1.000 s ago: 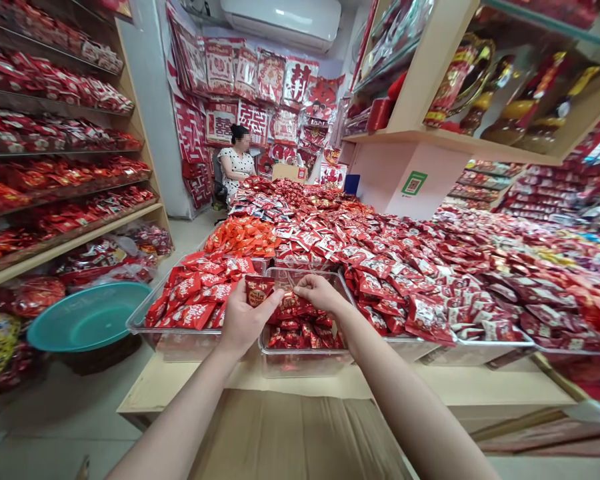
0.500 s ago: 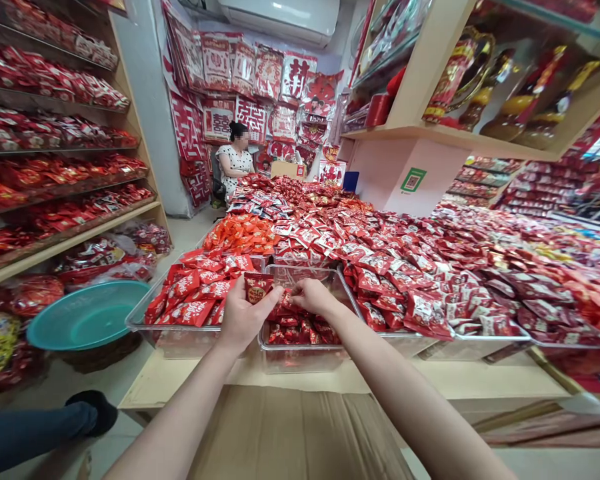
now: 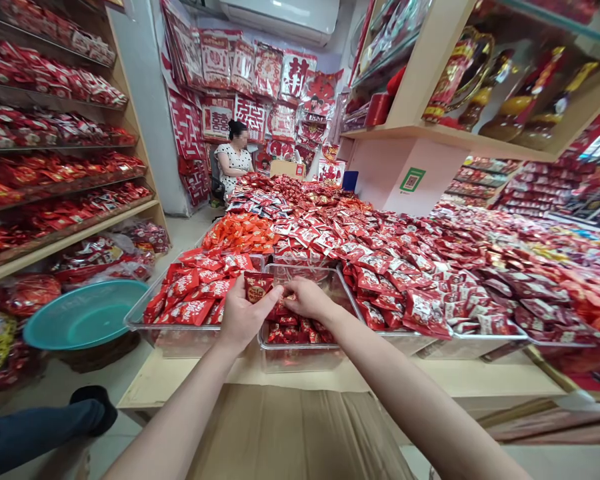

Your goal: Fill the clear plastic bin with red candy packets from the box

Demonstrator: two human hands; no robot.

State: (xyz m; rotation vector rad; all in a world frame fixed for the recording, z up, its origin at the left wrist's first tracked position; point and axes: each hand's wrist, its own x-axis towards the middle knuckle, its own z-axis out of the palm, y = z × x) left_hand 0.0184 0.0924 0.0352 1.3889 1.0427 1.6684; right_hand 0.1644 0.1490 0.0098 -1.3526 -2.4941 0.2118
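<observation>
My left hand [image 3: 245, 312] is closed around a dark red candy packet [image 3: 258, 288] with gold print, thumb across its lower edge. Beside it, my right hand [image 3: 307, 299] has its fingers curled in towards the left thumb; whatever they pinch is hidden. Both hands are over a clear plastic bin [image 3: 300, 363], whose near end holds small red packets [image 3: 303, 331], while its far part shows bare plastic. To the left, another clear bin [image 3: 173, 327] is heaped with bright red packets [image 3: 190, 287].
More bins of red packets [image 3: 425, 313] run rightwards along the wooden table [image 3: 470, 380]. A brown cardboard box [image 3: 300, 433] stands before me. A teal basin [image 3: 85, 317] sits left of the table. Someone's leg [image 3: 45, 423] shows lower left; a person [image 3: 235, 160] sits at the back.
My right hand has shifted slightly left, closer to the left thumb. My left hand keeps its hold on the candy packet.
</observation>
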